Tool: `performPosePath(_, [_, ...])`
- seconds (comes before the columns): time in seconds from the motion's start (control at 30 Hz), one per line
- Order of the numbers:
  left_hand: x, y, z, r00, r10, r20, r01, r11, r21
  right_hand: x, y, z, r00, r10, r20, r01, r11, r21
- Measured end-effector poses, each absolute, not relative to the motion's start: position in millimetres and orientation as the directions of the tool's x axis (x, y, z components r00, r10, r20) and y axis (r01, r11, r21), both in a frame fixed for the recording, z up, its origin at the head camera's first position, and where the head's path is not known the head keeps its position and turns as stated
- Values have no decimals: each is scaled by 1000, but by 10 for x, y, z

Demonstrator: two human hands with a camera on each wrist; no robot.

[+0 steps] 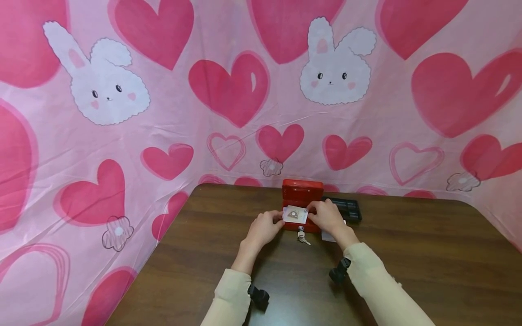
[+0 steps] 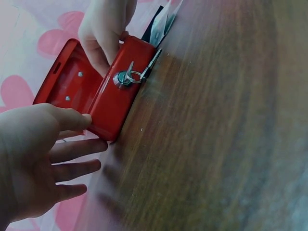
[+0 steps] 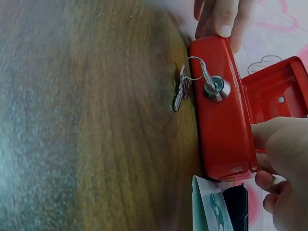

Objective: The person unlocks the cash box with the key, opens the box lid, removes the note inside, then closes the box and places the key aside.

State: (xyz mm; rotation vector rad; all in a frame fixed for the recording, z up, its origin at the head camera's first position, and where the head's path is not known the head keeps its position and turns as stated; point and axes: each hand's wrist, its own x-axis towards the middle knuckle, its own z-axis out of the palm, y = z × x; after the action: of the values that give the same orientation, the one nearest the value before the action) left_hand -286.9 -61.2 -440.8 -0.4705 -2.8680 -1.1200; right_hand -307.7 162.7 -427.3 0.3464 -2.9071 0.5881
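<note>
A small red cash box stands on the table with its lid raised at the back. Keys on a ring hang from its front lock. Inside lies a pale packet or card with a gold-coloured design or item on it. My left hand touches the box's left end, thumb at the top rim, the other fingers spread fairly straight. Over the right rim, my right hand reaches in with thumb and forefinger beside the packet; those fingertips are hidden, and its other fingers curl outside the box.
A black compartment tray lies right of the box. Another pale packet with a dark print lies by the box's right end, partly under my right arm. The brown wooden table ends at a pink heart-patterned cloth.
</note>
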Motion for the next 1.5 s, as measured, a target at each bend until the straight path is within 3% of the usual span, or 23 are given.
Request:
performPosePath(0.27, [-2865,-624,-4403,-955,266,128,282,693,663,-3093,1599,-4274,-959,-199,202,-260,901,-347])
performPosePath(0.67, [-2856,-619,-4394,-951,275,143,300,700,648,-3106,1578,-4275,-960,-202,194,-274,827,-491])
performPosePath(1.5, [-2844,-613,-4385,-956,263,130,282,699,658,-2985,1503,-4302,-955,-77,285,-237,777,-584])
